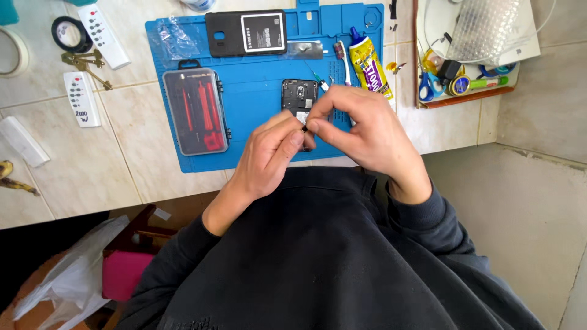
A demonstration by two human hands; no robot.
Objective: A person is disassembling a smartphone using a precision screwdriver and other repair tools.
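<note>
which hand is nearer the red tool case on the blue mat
Left. The left hand is just right of the clear case of red tools on the blue mat. The right hand is farther right, beyond the left, over the opened phone.

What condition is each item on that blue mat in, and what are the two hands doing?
Opened phone: back off, insides exposed.
Back cover: detached, lying flat.
Screwdriver case: closed.
Glue tube: capped, lying down.
Left hand: pinching a tiny dark part.
Right hand: fingertips pinched at the same part.
</note>
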